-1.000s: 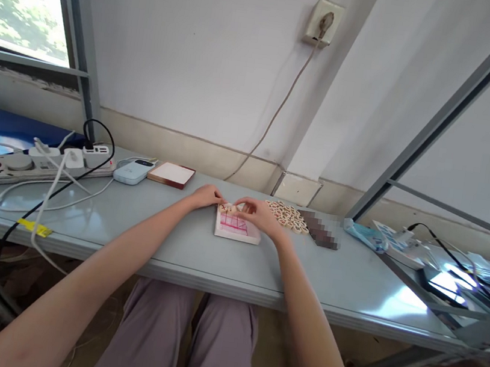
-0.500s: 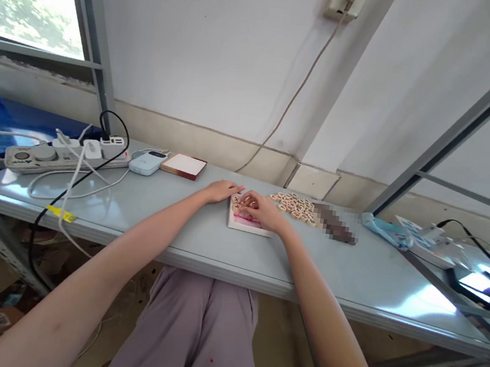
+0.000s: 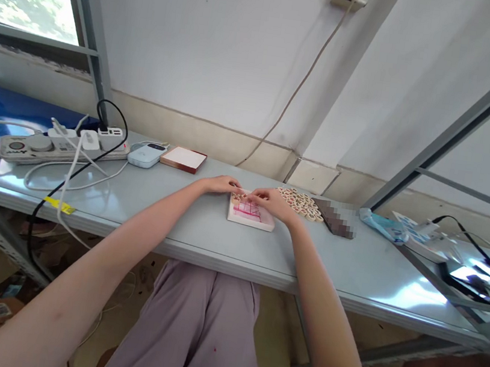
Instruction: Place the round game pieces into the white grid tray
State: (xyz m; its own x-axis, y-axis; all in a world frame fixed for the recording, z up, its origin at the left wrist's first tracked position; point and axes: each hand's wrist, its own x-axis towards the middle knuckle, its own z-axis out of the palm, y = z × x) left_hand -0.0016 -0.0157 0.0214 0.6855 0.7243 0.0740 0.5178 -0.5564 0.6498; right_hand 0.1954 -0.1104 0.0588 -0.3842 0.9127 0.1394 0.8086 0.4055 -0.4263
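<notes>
A shallow white box lies on the table before me, a pink-and-white printed sheet showing inside. Several round wooden xiangqi pieces are in its far left part. My left hand rests at the box's far left corner, fingers stretched out over the edge and the pieces. Over the far right side is my right hand, its thumb and fingers drawn together above the box; what they pinch, if anything, is too small to make out. Just beyond it lies a loose pile of xiangqi pieces.
A dark flat object, partly blurred, lies right of the pile. Toward the left are a box lid, a light blue device and a power strip with cables. A blue plastic packet sits at the right.
My right hand has shifted from low inside the box toward its far right side, uncovering more of the printed sheet. My left fingers reach slightly further over the box.
</notes>
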